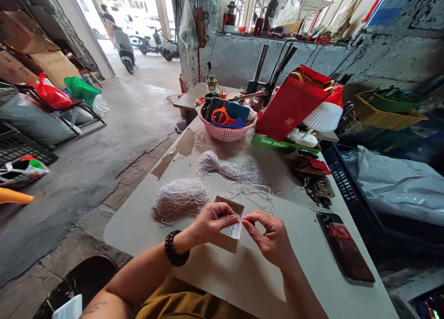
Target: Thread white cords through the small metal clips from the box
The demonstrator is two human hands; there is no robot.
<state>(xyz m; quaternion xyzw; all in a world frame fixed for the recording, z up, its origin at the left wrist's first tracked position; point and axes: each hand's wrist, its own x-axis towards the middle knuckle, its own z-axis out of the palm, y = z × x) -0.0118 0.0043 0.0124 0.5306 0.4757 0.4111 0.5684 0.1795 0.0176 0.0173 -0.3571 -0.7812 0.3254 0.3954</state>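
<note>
Over a small open cardboard box (224, 243), my left hand (215, 221) and my right hand (268, 236) meet fingertip to fingertip. Both are closed in a pinch on a thin white cord (239, 220), of which only a short bit shows between them. Small pale pieces lie in the box, too tiny to name and partly hidden by my left hand. Just beyond the hands, loose white cords (255, 192) spread on the table (138, 217). A thick bundle of white cords (182, 196) lies left of the box, and another cord bundle (227, 167) lies farther back.
A pink basket (227, 133) of odds and ends stands at the table's back. Beside it are a red bag (294, 101) and a white lamp (322, 118). A phone (345, 247) lies near the right edge. Blue crates (342, 175) stand right of the table.
</note>
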